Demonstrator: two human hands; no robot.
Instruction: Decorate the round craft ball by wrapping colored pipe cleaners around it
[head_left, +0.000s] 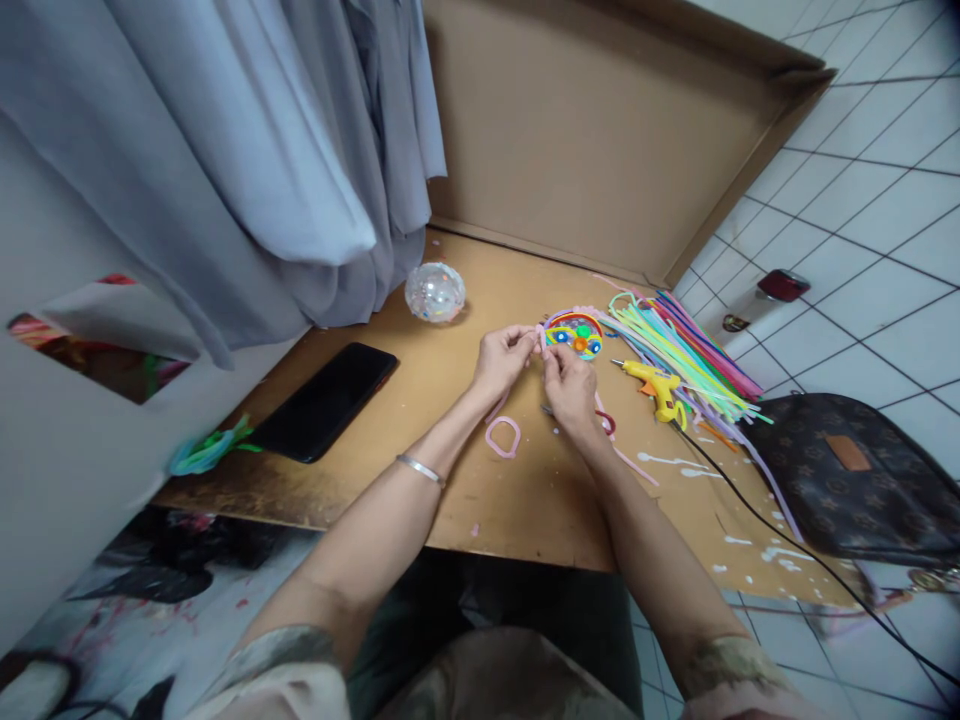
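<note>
My left hand (505, 358) and my right hand (570, 388) are close together over the table, fingertips pinching a pale pink pipe cleaner (541, 338) between them. Just behind my fingers sits a round, colourful piece (576, 335) with a rainbow arc, blue and white eye-like spots and green and orange dots. Below my left hand lies a pink pipe cleaner ring (502, 438). A dark red curl (606, 422) shows beside my right wrist, partly covered by it. The yellow glue gun (654, 388) rests to the right of my right hand.
A bundle of coloured pipe cleaners (682, 345) lies at right, near a brown patterned bag (870, 470). The glue gun's black cord runs off right. A see-through ball (436, 293) and black phone (326, 402) are at left. Cardboard (600, 130) stands behind; a grey curtain (300, 150) hangs left.
</note>
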